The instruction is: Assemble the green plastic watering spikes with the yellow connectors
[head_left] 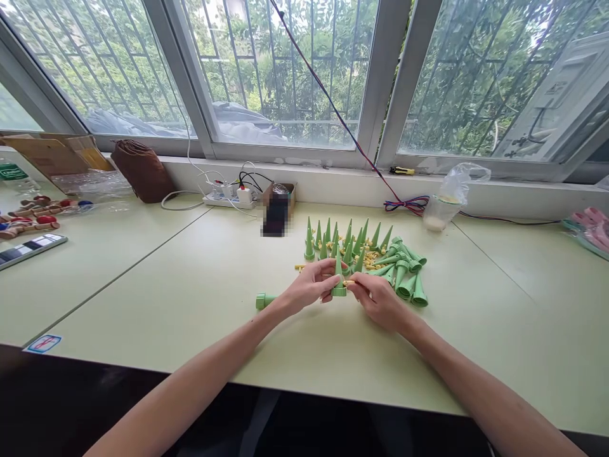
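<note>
My left hand [309, 287] is closed round the base of an upright green cone [339, 279] standing on the pale green table [200, 298]. My right hand [375, 298] pinches a small yellow part [349, 283] against the cone's base. Just behind stand several upright green cones [333, 241]. More green cones [404, 273] lie in a heap on their sides to the right. Small yellow parts [371, 257] are scattered among them. One green cone [264, 300] lies alone on the table left of my left wrist.
A power strip with plugs [228, 195], a brown bag [143, 170] and a cardboard box [52, 153] line the window sill side at the left. A plastic bag with a cup [445, 203] stands at the back right. Coloured wires [404, 204] trail along the sill.
</note>
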`<state>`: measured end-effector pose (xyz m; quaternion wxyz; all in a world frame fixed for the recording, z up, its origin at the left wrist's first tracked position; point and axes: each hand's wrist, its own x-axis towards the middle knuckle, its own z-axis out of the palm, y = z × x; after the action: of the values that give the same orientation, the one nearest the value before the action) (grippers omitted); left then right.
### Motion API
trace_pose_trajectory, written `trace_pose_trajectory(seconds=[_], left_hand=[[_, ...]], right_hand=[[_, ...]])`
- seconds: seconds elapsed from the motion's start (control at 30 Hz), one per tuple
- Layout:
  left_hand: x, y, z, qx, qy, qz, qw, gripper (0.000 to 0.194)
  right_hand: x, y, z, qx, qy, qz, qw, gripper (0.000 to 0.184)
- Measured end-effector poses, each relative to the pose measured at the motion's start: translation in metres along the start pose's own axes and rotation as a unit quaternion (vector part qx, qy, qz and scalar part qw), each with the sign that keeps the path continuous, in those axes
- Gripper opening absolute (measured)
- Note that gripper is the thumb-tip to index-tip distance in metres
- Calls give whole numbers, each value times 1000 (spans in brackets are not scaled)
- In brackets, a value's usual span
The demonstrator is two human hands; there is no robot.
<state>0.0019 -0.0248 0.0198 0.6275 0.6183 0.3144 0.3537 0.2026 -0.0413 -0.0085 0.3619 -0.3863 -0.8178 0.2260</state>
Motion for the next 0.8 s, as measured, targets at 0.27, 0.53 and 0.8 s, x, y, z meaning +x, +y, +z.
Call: trace_pose_trajectory(seconds=[0.27, 0.53, 0.8], left_hand=[[1, -7, -1, 13, -14, 20, 1000, 39], [3, -14, -4, 48, -23, 52, 997, 33], [3, -13, 1, 48, -9, 59, 997, 38]], right_hand=[[-2, 1, 4, 6, 16, -7, 1000, 32], [-2, -3, 8, 16, 26, 14, 999, 37], [-1, -9, 8, 44, 25, 41, 998, 39]])
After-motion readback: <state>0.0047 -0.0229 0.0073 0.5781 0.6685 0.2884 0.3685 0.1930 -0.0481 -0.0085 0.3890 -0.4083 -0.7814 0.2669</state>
